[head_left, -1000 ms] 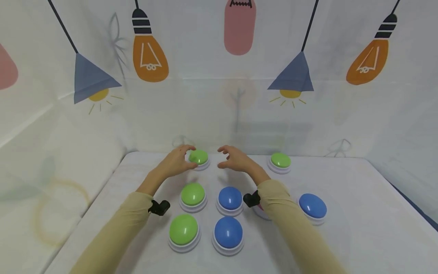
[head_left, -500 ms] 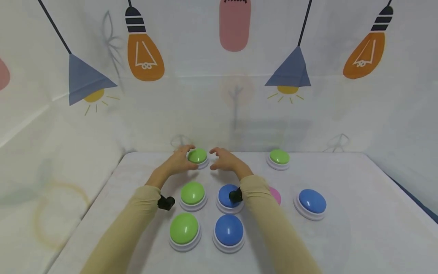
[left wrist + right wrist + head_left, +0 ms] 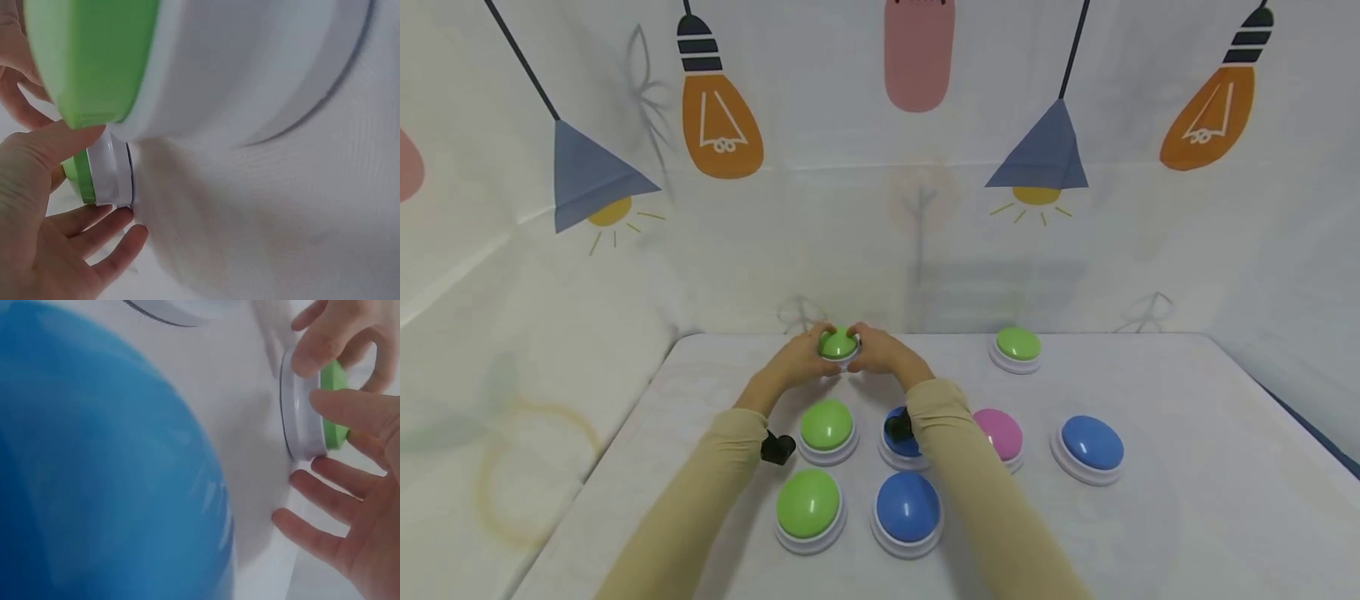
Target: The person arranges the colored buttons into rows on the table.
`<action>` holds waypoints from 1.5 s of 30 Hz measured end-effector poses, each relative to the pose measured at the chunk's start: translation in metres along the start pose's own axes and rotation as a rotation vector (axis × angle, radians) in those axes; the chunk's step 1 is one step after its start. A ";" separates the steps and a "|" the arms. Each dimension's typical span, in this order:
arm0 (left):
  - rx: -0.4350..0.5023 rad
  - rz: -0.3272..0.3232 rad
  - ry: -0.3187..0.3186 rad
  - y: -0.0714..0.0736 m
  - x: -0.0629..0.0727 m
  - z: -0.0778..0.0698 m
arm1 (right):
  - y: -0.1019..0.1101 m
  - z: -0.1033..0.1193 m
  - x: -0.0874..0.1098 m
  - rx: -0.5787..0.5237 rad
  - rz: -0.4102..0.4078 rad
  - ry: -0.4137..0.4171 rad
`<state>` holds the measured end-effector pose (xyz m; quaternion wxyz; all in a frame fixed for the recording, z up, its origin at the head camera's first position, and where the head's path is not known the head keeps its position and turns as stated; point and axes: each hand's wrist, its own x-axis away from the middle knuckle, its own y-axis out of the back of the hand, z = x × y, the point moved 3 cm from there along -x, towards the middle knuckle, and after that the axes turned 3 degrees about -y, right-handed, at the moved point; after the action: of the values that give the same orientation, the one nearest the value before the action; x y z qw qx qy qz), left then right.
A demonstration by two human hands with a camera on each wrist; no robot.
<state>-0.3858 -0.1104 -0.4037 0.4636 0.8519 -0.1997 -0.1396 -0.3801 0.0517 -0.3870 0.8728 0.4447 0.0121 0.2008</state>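
You're gripping the far green button [image 3: 838, 344] near the back edge of the surface [image 3: 1165, 417], left hand [image 3: 799, 360] and right hand [image 3: 880, 352] both curling fingers [image 3: 328, 495] around it. Imo you're risking bumping the middle blue button [image 3: 904, 451] if your right wrist camera [image 3: 898, 428] is dipping.

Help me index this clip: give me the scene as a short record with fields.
left hand: curled round the left side of the far green button
right hand: curled round the same button's right side
other green buttons: three
blue buttons: three
pink button: one, partly hidden by the right sleeve
table: white
wall: white, printed with lamps and bulbs
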 end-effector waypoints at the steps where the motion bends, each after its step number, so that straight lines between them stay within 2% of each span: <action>1: -0.018 -0.003 -0.002 0.000 -0.001 0.000 | 0.000 0.000 0.000 -0.007 0.001 -0.008; 5: -0.072 -0.019 0.004 -0.001 -0.002 -0.002 | 0.000 0.002 0.001 -0.039 0.005 -0.037; 10: -0.097 -0.036 0.020 -0.003 -0.002 -0.007 | 0.000 0.003 0.006 -0.035 -0.001 -0.040; 19: -0.086 -0.070 0.040 -0.007 0.002 -0.006 | 0.000 0.000 0.008 -0.057 0.017 -0.026; 26: -0.073 -0.062 0.078 -0.009 0.003 -0.008 | -0.002 0.000 0.007 -0.057 0.022 -0.018; 29: -0.074 -0.054 0.078 -0.009 0.004 -0.007 | -0.003 0.000 0.007 -0.052 0.016 -0.011; 36: -0.097 -0.044 0.031 -0.009 0.005 -0.005 | -0.006 0.000 0.006 -0.054 0.002 -0.006; 45: -0.101 -0.035 0.037 -0.007 0.005 -0.008 | -0.006 -0.001 0.005 -0.055 -0.017 -0.018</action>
<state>-0.3767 -0.1034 -0.4060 0.5073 0.8331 -0.1690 -0.1418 -0.3733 0.0510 -0.3916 0.8865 0.4221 0.0025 0.1895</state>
